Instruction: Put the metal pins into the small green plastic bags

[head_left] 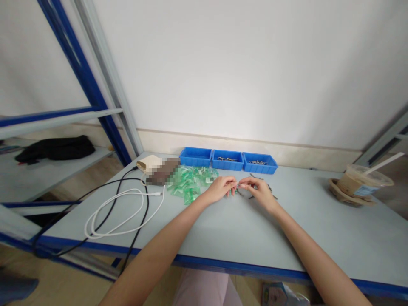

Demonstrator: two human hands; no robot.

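Above the middle of the table, my left hand [223, 188] and my right hand [257, 190] meet fingertip to fingertip. Both are closed in a pinch. A bit of green plastic, which looks like a small green bag [231, 193], shows at my left fingers. What the right fingertips pinch is too small to make out. Several thin dark metal pieces [270, 187] lie on the table around my right hand, partly covered by it. Left of my left hand spreads a pile of small green plastic bags [186, 182].
Three blue bins [196, 163] stand in a row at the back; the middle and right ones hold small metal parts [257, 162]. White cable [111, 233] and black cable [148, 208] loop at left beside a pouch [149, 162]. A drink cup [360, 180] sits in a holder at right.
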